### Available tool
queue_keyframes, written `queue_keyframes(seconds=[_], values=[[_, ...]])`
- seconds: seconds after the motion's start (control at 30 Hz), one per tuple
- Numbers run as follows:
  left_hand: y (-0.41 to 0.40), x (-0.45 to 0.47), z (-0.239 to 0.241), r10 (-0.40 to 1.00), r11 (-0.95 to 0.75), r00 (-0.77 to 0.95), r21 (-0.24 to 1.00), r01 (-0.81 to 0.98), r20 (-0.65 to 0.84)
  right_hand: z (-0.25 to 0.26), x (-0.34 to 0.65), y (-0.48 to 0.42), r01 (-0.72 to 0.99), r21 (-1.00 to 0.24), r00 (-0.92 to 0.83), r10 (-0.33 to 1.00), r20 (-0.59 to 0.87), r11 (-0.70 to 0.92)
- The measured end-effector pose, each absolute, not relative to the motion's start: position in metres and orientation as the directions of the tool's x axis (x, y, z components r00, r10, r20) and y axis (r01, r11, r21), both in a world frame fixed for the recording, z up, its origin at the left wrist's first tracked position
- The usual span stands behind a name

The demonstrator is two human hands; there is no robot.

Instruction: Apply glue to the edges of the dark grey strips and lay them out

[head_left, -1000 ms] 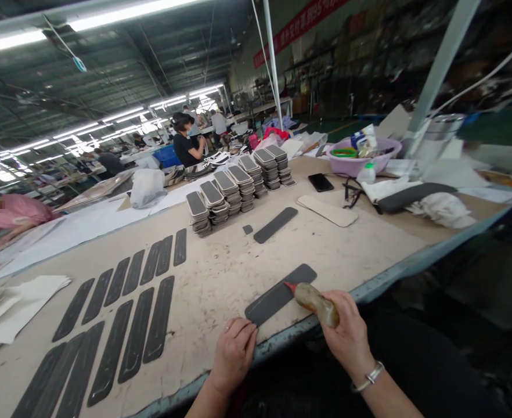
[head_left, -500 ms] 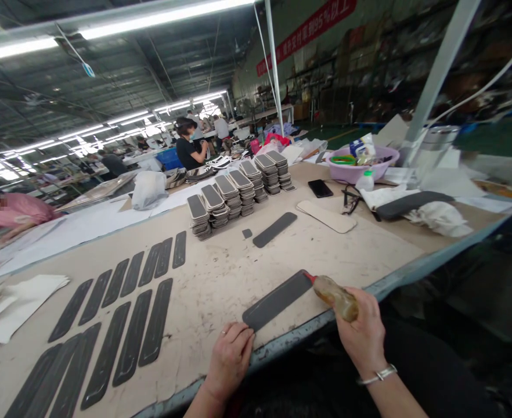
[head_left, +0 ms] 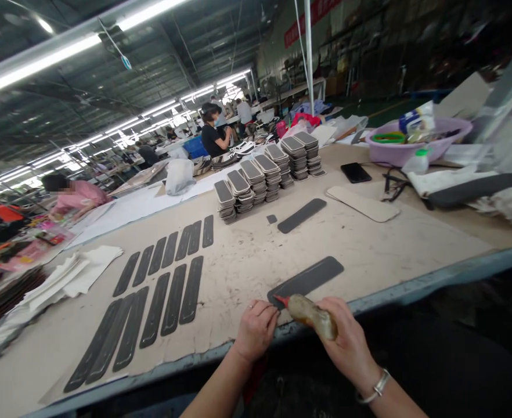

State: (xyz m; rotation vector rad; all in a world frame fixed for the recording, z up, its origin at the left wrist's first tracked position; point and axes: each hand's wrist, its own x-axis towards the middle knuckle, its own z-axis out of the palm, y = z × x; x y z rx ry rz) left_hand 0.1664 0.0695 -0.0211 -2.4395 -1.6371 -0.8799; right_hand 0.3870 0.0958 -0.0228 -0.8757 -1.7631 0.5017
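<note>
A dark grey strip with rounded ends (head_left: 310,276) lies slantwise near the table's front edge. My left hand (head_left: 256,328) is closed, its fingers pinching the strip's near left end. Wrapped in my right hand (head_left: 348,343) is a cloudy squeeze bottle (head_left: 312,313) with a red nozzle, whose tip meets the strip close to my left fingers. A thin shiny line runs along the strip's far long side. To the left, several similar strips (head_left: 154,310) with glossy lines lie in two rows. Another dark strip (head_left: 302,215) sits further back beside a small dark square (head_left: 272,219).
Stacks of grey-topped, pale-edged pieces (head_left: 260,174) stand at the back. Rightward are a phone (head_left: 356,172), glasses (head_left: 394,184), a beige panel (head_left: 364,204), a purple basin (head_left: 395,154) and a green-capped bottle (head_left: 418,162). White sheets (head_left: 82,273) lie left. Co-workers (head_left: 213,136) sit beyond.
The bottle's nozzle has moved from the strip's far right end to its near left end beside my left hand. The shiny line stays along the far side. The view has turned left.
</note>
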Motion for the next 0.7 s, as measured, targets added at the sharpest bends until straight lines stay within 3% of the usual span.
queue_keyframes(seconds=[0.37, 0.7], values=[[0.070, 0.164, -0.026, 0.851, -0.419, 0.264, 0.286, 0.862, 0.454, -0.018, 0.407, 0.077, 0.373, -0.706, -0.152, 0.790, 0.593, 0.602], [0.072, 0.161, -0.030, 0.839, -0.447, 0.271, 0.311, 0.839, 0.473, -0.024, 0.459, 0.102, 0.610, -0.630, 0.093, 0.746, 0.659, 0.480]])
